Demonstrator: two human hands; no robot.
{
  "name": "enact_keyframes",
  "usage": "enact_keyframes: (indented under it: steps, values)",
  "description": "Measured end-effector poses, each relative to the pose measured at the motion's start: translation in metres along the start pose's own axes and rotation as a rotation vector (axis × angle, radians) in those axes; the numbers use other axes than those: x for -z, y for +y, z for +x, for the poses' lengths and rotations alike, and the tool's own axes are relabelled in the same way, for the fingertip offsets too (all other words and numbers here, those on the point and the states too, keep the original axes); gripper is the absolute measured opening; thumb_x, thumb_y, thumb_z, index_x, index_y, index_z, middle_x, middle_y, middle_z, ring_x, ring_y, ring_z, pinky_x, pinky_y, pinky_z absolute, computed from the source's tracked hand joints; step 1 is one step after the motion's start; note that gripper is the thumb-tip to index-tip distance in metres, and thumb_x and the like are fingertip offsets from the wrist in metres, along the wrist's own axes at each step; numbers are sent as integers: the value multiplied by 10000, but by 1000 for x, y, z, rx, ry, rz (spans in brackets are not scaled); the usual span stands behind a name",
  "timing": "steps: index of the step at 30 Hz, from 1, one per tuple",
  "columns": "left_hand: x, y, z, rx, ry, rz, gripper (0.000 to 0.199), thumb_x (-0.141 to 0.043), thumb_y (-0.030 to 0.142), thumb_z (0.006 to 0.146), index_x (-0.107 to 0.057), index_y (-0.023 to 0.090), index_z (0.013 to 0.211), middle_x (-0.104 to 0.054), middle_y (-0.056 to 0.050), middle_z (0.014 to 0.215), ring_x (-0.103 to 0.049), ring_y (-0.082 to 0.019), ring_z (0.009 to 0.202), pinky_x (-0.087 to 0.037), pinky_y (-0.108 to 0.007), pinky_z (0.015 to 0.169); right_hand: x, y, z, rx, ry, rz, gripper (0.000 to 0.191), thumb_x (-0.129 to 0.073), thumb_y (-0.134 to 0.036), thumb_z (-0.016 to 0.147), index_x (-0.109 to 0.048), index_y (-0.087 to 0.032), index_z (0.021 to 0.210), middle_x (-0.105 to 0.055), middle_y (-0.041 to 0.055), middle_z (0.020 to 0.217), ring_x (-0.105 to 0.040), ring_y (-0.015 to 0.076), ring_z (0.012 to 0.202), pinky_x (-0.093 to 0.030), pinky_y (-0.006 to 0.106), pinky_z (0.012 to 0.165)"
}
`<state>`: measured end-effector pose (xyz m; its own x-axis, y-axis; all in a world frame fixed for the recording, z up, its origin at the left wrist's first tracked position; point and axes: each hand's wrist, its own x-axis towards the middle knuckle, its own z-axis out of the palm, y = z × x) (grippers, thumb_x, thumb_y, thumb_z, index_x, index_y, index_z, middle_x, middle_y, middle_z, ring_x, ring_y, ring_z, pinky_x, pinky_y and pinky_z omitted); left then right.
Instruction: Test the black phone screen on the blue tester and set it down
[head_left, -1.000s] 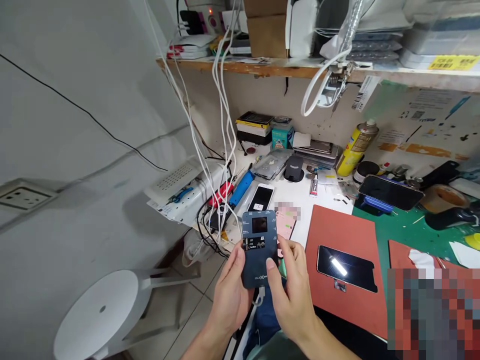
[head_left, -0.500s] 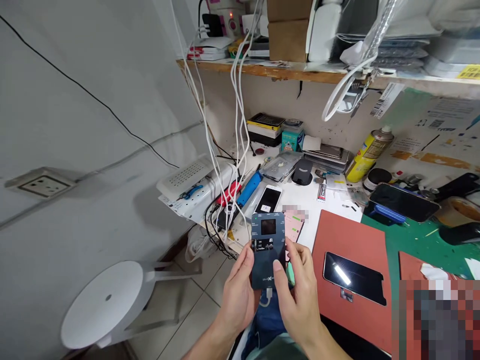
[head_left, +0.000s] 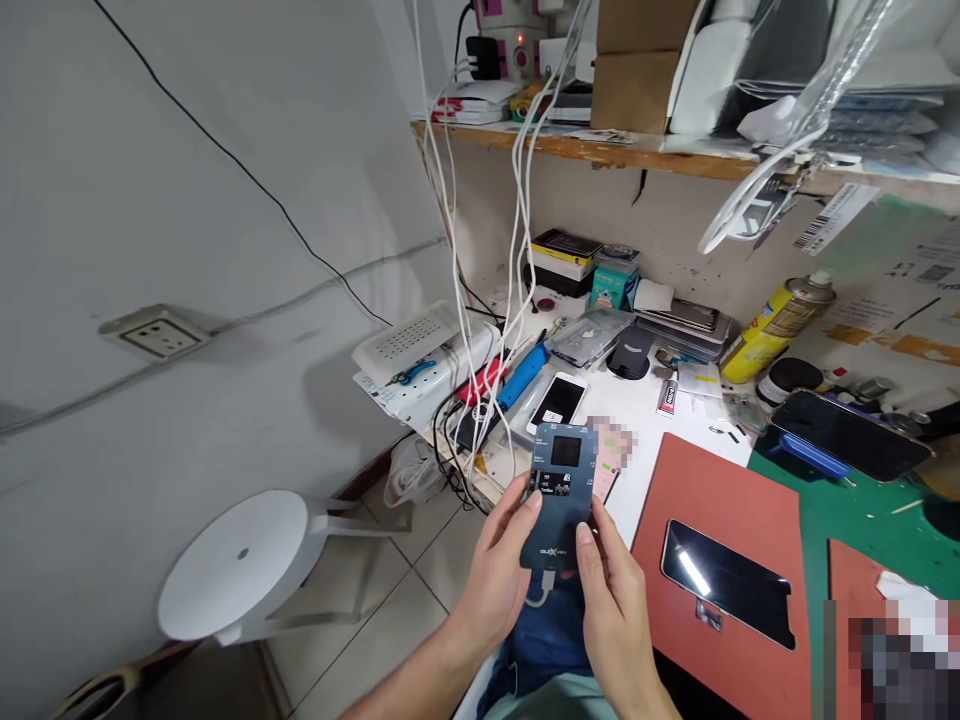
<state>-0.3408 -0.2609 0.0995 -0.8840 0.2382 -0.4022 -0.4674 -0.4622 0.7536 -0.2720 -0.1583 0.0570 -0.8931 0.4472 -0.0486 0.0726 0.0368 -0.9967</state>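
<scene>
Both hands hold a flat dark blue-grey handheld device (head_left: 556, 522) over my lap. It has a small dark square screen near its top and a black printed panel below that. A white cable (head_left: 548, 582) is plugged into its lower end. My left hand (head_left: 491, 575) grips the left side, with the thumb by the printed panel. On the lower right side, my right hand (head_left: 616, 595) is closed around the edge, its thumb on the front. Behind the device lie a white phone (head_left: 559, 402) with a dark screen and a pink printed item, partly blurred out.
A dark-screened phone (head_left: 727, 583) lies on a reddish-brown mat (head_left: 664, 655) to the right. Another phone (head_left: 853, 434) leans on a blue stand. White cables (head_left: 523, 210) hang from the shelf (head_left: 555, 142). At left stands a white stool (head_left: 232, 565).
The view has turned left, so the scene sits further right. My left thumb has moved onto the device's front by the panel, and my right thumb has shifted toward its right edge.
</scene>
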Motion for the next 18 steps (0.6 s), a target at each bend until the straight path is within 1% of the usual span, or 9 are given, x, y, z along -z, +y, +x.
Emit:
enact_keyframes:
  steps: [2,4,6,8,11,14,18]
  values:
    - [2,-1,1,-56,9,96,420,-808,447,862,-745,232,1217,-787,-77,1178,-744,-262,1052,-600,-349,926,1,3,-1,-7,-14,8,553,-541,-528,1046,-560,-242,1519,-613,104,1505,-549,305,1439,-511,503,1160]
    - [3,-1,3,-139,-10,185,384,-768,444,902,-746,224,1215,-785,-77,1186,-736,-252,1056,-591,-324,920,2,4,-3,-13,-28,-5,552,-536,-521,1050,-535,-261,1538,-573,89,1549,-534,299,1454,-467,525,1198]
    - [2,0,3,-204,-48,259,365,-722,436,942,-746,225,1238,-778,-76,1215,-718,-251,1107,-569,-319,970,3,4,-4,-26,-31,-22,563,-541,-515,1050,-516,-260,1551,-551,92,1569,-527,297,1461,-447,530,1213]
    - [0,1,3,-230,-90,308,376,-683,433,972,-737,229,1283,-765,-77,1260,-696,-261,1168,-544,-338,1032,3,2,-3,-31,-29,-7,582,-569,-507,1040,-508,-245,1555,-550,107,1568,-527,301,1459,-454,521,1209]
    - [-2,0,0,-236,-144,359,400,-637,439,1001,-716,231,1334,-744,-80,1313,-671,-269,1220,-517,-362,1086,4,-9,6,-22,-13,101,620,-637,-489,1009,-497,-235,1557,-561,118,1556,-541,303,1446,-472,500,1198]
    - [0,-5,-2,-260,-212,402,426,-596,444,1028,-672,243,1396,-724,-71,1354,-655,-252,1245,-505,-349,1098,5,-26,18,-35,6,232,649,-720,-468,960,-513,-256,1538,-602,103,1516,-582,293,1404,-499,466,1179]
    - [4,-12,-3,-313,-246,443,425,-560,428,1053,-633,261,1437,-706,-50,1391,-641,-217,1267,-479,-310,1120,4,-42,26,-48,1,277,624,-789,-453,907,-584,-256,1463,-680,95,1408,-666,276,1288,-541,435,1133]
